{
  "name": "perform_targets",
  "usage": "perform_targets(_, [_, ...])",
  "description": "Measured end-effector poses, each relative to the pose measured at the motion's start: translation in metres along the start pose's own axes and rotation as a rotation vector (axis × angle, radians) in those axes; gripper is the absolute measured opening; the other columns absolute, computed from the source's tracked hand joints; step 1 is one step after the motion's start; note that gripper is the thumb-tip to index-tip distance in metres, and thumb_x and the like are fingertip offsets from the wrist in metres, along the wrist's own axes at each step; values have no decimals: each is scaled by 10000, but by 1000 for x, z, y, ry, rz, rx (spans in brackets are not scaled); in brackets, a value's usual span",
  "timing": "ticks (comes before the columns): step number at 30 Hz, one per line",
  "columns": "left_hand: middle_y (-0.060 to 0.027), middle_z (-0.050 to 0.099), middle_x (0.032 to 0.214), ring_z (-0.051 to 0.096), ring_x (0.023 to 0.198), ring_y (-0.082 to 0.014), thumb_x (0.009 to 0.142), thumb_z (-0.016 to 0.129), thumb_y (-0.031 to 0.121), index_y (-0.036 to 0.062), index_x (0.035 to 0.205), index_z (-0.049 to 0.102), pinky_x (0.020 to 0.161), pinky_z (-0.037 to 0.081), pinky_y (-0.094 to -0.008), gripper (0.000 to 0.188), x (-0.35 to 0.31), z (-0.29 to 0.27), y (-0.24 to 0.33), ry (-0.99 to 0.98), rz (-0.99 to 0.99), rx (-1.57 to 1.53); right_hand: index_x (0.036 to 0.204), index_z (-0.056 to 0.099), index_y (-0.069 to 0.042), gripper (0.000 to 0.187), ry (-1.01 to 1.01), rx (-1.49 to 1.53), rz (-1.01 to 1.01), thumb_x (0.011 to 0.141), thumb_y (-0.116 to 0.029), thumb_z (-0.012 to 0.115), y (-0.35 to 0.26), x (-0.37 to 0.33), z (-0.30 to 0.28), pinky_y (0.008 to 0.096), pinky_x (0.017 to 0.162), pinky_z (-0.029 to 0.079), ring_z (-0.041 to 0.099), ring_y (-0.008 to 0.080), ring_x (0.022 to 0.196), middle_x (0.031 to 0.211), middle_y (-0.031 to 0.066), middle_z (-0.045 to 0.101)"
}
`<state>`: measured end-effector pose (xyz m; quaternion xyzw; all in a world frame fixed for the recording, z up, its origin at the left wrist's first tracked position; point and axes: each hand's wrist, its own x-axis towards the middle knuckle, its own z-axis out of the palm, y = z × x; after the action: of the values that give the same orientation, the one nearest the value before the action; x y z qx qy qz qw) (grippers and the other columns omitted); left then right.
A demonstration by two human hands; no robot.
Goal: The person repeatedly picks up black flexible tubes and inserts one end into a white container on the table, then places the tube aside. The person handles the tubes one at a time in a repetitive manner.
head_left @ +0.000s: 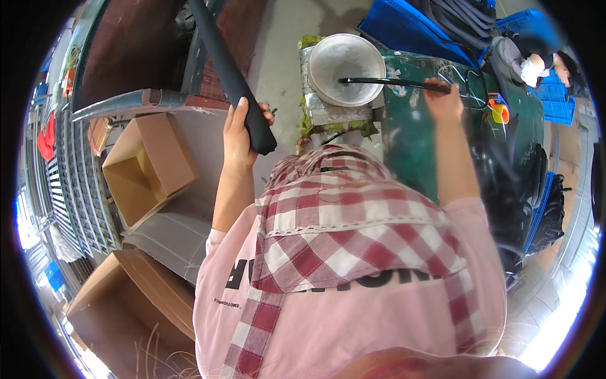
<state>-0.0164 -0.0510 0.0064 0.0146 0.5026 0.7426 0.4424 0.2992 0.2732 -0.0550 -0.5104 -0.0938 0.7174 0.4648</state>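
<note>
My left hand (238,136) is closed around the lower end of a long, thick black tube (228,66), which slants up and away to the far left. In my right hand (444,104) is a thin, slightly curved black rod (398,81). Its far end reaches over the mouth of a white bucket (348,55); whether it touches the inside I cannot tell. The bucket stands on a silvery, taped block (334,115) in front of me. My right forearm passes over a green tabletop (407,151).
Open cardboard boxes (173,148) stand at my left, near a metal rack (82,183) and a dark brown bench (139,104). Blue crates (404,28) with black tubes are at the far right. An orange-and-yellow roll (500,114) lies on the green table. Another person's hand (560,71) shows beyond it.
</note>
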Motion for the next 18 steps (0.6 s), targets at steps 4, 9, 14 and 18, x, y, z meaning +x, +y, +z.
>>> perform_targets(4, [-130,584,929,603,778,-220,955,519,298,28,1116,457,706,520,-355,321,19,38,7,-173,-80,-143,793,438,-55,534,-68,223,-94,990,-502,220,-42,-15,-23,521,853,461,581,345,858,807,149,579])
perform_targets(9, [-85,544,960,543,796,-160,959,486,370,39,1194,445,710,473,-305,408,43,69,10,-422,-47,-58,733,368,-76,496,-70,407,-164,989,-478,231,-52,-45,-43,471,811,463,486,273,677,666,99,439])
perform_targets(14, [-102,550,1007,573,906,-228,927,565,308,35,1100,459,840,498,-396,340,44,86,-3,-454,-59,114,677,329,-104,488,248,324,-270,976,-488,307,-43,-60,-69,370,584,368,331,195,542,560,26,288])
perform_targets(18, [-118,573,954,588,908,-247,922,566,233,26,1090,459,850,485,-405,288,43,86,-13,-386,-126,-23,665,318,-113,514,192,384,-311,967,-528,325,-44,-87,-64,319,521,327,310,160,506,547,4,269])
